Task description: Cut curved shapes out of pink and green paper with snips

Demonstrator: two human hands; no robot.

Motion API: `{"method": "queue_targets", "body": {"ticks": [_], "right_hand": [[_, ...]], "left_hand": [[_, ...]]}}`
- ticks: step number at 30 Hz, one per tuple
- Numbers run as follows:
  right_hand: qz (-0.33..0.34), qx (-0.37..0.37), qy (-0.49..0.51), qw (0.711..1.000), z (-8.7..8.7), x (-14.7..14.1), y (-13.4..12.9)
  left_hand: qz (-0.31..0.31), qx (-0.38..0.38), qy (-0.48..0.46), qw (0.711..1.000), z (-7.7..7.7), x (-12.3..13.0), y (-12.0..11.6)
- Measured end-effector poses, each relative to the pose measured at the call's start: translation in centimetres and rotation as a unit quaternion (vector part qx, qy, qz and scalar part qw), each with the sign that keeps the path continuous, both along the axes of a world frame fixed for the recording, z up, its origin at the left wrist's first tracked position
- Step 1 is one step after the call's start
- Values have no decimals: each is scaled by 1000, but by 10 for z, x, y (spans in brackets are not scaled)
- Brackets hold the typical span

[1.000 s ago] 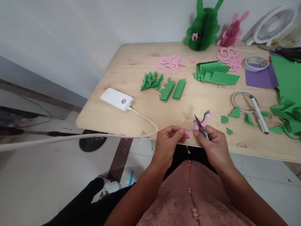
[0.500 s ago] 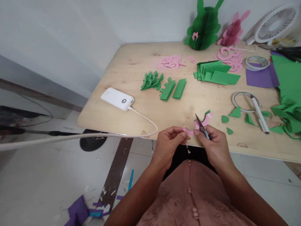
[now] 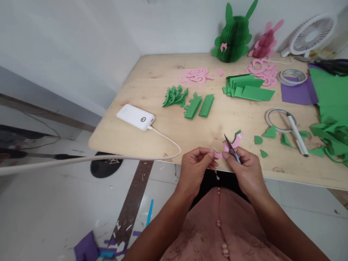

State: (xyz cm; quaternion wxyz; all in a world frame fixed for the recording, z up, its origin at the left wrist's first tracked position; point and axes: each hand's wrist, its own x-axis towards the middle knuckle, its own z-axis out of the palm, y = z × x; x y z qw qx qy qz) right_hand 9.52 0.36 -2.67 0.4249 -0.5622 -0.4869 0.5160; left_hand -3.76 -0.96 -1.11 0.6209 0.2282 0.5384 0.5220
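At the table's front edge, my left hand [image 3: 196,166] pinches one end of a small curved pink paper strip [image 3: 218,155] backed with green. My right hand [image 3: 247,167] is closed around a pair of scissors [image 3: 230,146], its dark blades pointing up and left. The right thumb and fingers also touch the paper, close to the left fingertips. A wider pink-and-green paper part [image 3: 237,139] sticks up behind the scissors. Whether both paper parts are one piece I cannot tell. The scissor handles are mostly hidden in my right hand.
Folded green paper pieces [image 3: 192,108] and pink cut-outs [image 3: 197,75] lie beyond my hands. A white power bank [image 3: 135,116] with a cable is at left. On the right are a marker [image 3: 297,135], tape roll [image 3: 293,77] and green scraps. Paper rabbits [image 3: 231,40] and a fan [image 3: 312,35] stand behind.
The camera view has tipped slightly, so the table things sit a little lower. Both hands keep their grip on the paper and scissors, with hardly any movement.
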Motion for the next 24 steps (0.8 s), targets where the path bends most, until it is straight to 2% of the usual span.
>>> {"method": "queue_targets", "body": {"ticks": [9,19,24], "right_hand": [[-1,0,55,998,2,3,0],[-9,7,28,1000,1,2,1],[-32,9,50,998,-3,1,0]], "left_hand": [[-10,-9,-18,1000,0,0,0],[-4,-9,-25,1000,3,0,-1],[-6,-9,-46,999,3,1,-3]]}}
